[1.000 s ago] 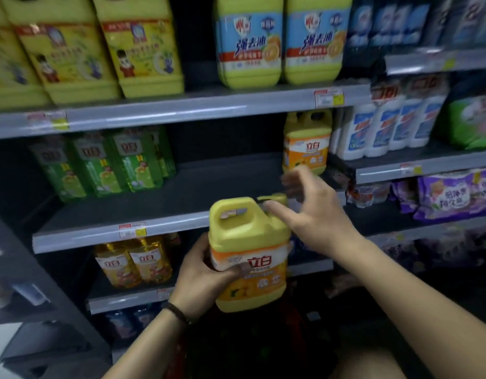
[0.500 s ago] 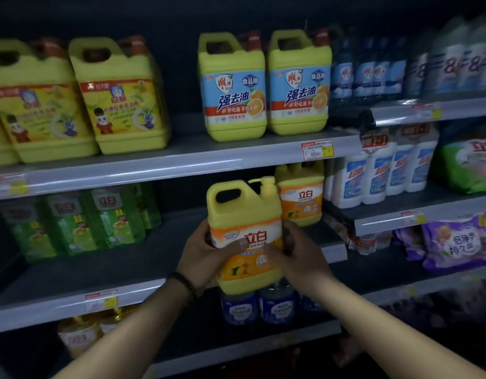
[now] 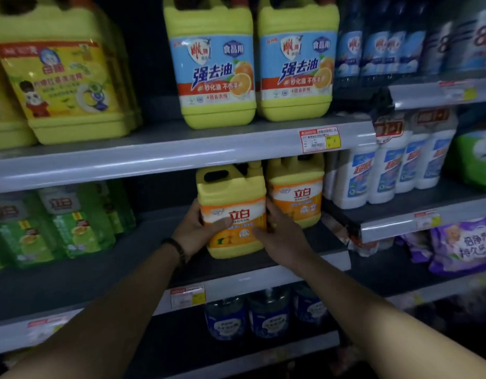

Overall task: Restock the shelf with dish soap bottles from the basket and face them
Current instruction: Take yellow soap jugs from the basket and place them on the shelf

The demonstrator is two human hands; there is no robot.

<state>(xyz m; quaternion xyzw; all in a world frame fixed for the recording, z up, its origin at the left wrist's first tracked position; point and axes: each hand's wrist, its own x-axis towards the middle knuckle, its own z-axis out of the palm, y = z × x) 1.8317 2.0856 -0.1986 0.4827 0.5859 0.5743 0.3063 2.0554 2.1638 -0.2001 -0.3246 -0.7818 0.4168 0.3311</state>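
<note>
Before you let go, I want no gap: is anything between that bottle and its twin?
Only your right hand, its fingers wedged between the held bottle and the twin; nothing else visible.

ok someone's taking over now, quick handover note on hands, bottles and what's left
Left hand grips the left side of the held soap bottle, thumb across its label. Right hand holds its right side.
The bottle is upright at the middle shelf, label outward, beside a matching bottle on its right; whether it is set down is unclear.
Left: release, line it up, fill the bare shelf space to its left. The basket is out of view.
</note>
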